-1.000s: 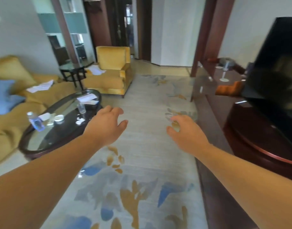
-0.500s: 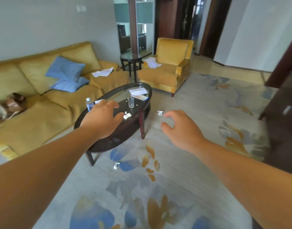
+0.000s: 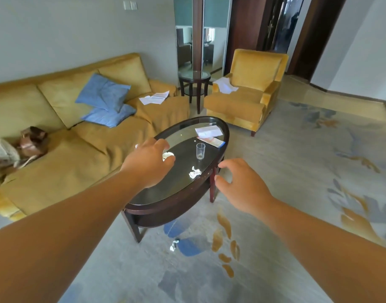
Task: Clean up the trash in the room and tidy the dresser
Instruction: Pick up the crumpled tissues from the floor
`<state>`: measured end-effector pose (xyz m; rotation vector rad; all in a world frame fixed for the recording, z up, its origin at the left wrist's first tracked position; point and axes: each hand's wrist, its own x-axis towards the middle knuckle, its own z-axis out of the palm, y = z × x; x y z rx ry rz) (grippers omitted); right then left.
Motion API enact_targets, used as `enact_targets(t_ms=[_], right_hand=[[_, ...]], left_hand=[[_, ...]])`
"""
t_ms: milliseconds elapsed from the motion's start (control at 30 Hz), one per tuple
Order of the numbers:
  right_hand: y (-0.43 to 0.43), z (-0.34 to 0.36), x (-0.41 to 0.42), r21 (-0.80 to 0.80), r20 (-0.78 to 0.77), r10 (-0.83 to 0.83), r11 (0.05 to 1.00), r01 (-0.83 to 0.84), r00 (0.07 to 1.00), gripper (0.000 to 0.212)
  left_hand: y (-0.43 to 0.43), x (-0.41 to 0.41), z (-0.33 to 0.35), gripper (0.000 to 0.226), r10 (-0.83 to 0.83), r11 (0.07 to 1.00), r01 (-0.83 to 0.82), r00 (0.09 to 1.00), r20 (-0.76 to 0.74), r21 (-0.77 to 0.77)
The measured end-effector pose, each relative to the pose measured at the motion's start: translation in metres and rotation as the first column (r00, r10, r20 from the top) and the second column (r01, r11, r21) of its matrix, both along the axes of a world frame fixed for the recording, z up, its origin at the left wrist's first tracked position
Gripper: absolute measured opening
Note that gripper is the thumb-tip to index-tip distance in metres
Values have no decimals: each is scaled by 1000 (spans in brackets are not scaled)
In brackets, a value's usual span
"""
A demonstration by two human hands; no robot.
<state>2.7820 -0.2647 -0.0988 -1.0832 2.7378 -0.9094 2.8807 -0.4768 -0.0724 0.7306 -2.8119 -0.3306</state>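
Judging by how things lie, almost none of the tidy-up is done. The long yellow sofa [image 3: 56, 132] carries loose sheets [image 3: 154, 97] at its far end, plus two blue cushions [image 3: 104, 92] and a brown bag [image 3: 32, 141]. The matching armchair [image 3: 249, 62] has more white paper [image 3: 226, 85] on its seat. The dresser is out of view, so its state cannot be told. The oval glass-topped bench [image 3: 176, 207] stands just beside the sofa, its long axis running from near left to far right in this view. At its far end lie flat papers [image 3: 208, 131], their long edges roughly crosswise to that axis. An upright clear glass [image 3: 200, 150] stands nearer the middle. The left hand [image 3: 147, 165] hovers over the bench's sofa side, fingers loosely spread and grasping nothing, with a small white round thing [image 3: 168, 154] partly hidden behind it. The right hand [image 3: 244, 184] hangs in the air just off the bench's right rim, likewise released and empty. Between the hands, near that rim, a crumpled white scrap [image 3: 194, 172] lies on the glass, a shapeless ball with no clear heading. A second crumpled wad [image 3: 174, 244] lies on the rug [image 3: 297, 171] by the bench's near leg. It is slightly longer than wide, its length running roughly toward and away from the camera. All visible trash remains to be gathered, and the scrap on the bench looks the likeliest first pick.
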Motion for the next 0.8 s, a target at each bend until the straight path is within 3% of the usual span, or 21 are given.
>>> enact_targets(t_ms=[600, 800], right_hand=[[-144, -93, -253, 104, 162, -34, 994, 18, 986, 42], [-176, -171, -292, 180, 235, -153, 977, 111, 960, 41]], left_hand=[[-111, -264, -114, 41, -135, 985, 111, 970, 201, 130], [-153, -338, -211, 44, -259, 956, 200, 921, 291, 216]])
